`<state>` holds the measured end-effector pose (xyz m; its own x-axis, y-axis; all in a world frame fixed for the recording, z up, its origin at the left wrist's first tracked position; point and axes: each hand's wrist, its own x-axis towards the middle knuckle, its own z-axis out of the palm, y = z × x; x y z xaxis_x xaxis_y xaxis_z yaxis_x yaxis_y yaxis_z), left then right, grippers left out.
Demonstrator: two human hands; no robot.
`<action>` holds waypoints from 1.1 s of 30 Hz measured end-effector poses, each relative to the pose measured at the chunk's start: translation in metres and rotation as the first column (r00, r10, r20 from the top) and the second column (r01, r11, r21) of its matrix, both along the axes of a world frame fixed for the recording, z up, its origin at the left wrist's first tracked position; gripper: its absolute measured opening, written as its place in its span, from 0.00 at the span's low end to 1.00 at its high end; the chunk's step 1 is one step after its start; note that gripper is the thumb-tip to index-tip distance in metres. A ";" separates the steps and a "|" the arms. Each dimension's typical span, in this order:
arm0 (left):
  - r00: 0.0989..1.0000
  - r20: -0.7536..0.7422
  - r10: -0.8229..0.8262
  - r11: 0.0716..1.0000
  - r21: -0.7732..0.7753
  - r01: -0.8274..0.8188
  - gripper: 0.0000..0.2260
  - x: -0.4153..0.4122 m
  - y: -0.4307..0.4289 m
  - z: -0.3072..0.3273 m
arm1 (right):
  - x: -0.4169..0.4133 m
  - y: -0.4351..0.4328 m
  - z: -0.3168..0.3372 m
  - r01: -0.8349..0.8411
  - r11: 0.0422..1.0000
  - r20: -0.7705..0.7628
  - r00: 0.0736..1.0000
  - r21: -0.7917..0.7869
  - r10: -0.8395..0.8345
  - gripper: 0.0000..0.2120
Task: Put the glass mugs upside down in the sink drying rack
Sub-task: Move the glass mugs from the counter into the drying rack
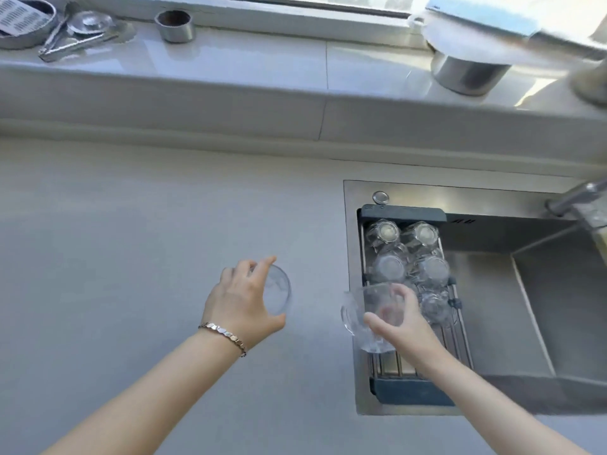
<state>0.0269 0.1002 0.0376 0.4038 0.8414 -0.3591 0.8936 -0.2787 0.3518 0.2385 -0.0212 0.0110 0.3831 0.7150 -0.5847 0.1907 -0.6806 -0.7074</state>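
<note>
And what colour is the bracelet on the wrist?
The bracelet on the left wrist looks rose-gold and shiny, made of small links; the head view shows it.

Your right hand (399,326) holds a glass mug (368,315) over the near end of the drying rack (412,394). Five mugs (391,266) sit upside down in it. Left of the rack, your left hand (241,303) grips another mug (279,290) over the counter (131,241).

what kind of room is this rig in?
Most likely a home kitchen: a steel sink set into a pale countertop, a drying rack holding upturned glass mugs, and metal pots on the window ledge. Both hands hold glassware.
</note>
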 end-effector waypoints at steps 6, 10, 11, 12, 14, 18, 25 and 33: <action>0.996 0.081 -0.046 0.998 -0.048 0.050 0.36 0.054 -0.062 -0.004 | 0.081 -0.070 0.008 0.059 0.970 0.152 0.988 -0.235 -0.024 0.24; 0.996 0.085 -0.035 0.996 -0.084 0.043 0.36 0.072 -0.092 -0.007 | 0.098 -0.070 -0.005 0.005 0.936 0.117 0.992 -0.352 0.039 0.22; 0.997 0.073 -0.028 0.996 -0.088 0.035 0.36 0.074 -0.098 -0.007 | 0.098 -0.066 -0.008 0.002 0.932 0.090 0.995 -0.363 0.033 0.22; 0.998 0.063 -0.021 0.996 -0.088 0.026 0.36 0.076 -0.103 -0.007 | 0.098 -0.061 -0.012 0.000 0.923 0.048 0.999 -0.386 0.020 0.22; 0.999 0.046 -0.007 0.997 -0.083 0.010 0.36 0.077 -0.110 -0.007 | 0.097 -0.050 -0.017 0.013 0.889 -0.090 0.994 -0.457 -0.060 0.17; 0.999 0.016 0.030 0.998 -0.050 -0.029 0.35 0.078 -0.117 -0.004 | 0.095 -0.037 -0.029 -0.034 0.814 -0.267 0.952 -0.580 -0.151 0.20; 0.995 0.030 0.093 0.995 -0.026 -0.092 0.35 0.079 -0.116 0.000 | 0.091 -0.035 -0.046 0.113 0.812 -0.238 0.925 -0.572 -0.297 0.24; 0.994 0.047 0.097 0.995 -0.010 -0.097 0.35 0.078 -0.113 0.003 | 0.068 -0.033 -0.059 0.011 0.820 -0.186 0.972 -0.572 -0.143 0.27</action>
<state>0.1052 -0.0129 0.0405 0.3372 0.8747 -0.3482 0.8986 -0.1888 0.3961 0.3066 -0.0541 -0.0480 0.2433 0.2072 -0.9476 0.0117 -0.9775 -0.2107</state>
